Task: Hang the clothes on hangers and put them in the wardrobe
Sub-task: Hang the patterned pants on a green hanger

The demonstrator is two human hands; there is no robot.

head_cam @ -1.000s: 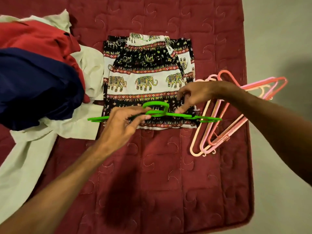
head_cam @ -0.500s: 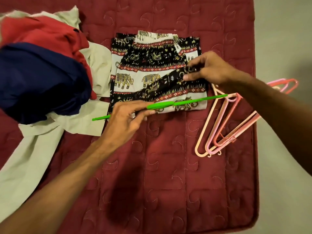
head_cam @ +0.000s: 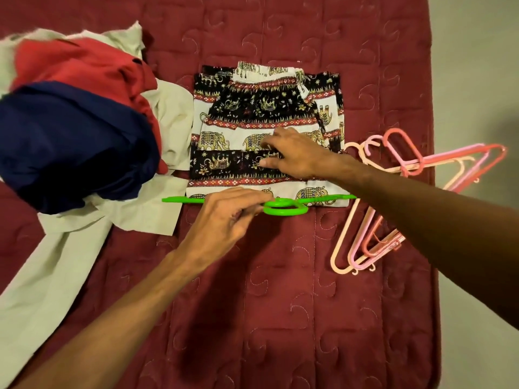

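Folded black-and-white elephant-print trousers (head_cam: 252,113) lie flat on the maroon quilted bed (head_cam: 280,304). A green hanger (head_cam: 283,207) lies along the trousers' near edge, its hook pointing toward me. My left hand (head_cam: 224,220) pinches the hanger near its hook. My right hand (head_cam: 292,155) rests on the folded-over lower flap of the trousers, fingers spread flat on the cloth.
A heap of clothes sits at the left: a navy garment (head_cam: 73,144), a red one (head_cam: 81,66) and a cream one (head_cam: 56,248) trailing toward me. Several pink and peach hangers (head_cam: 393,209) lie at the bed's right edge, beside the grey floor (head_cam: 477,66).
My right hand folded the trouser flap over the hanger bar and laid it flat. The green hanger turned so that its hook shows on the near side. The camera moved closer.
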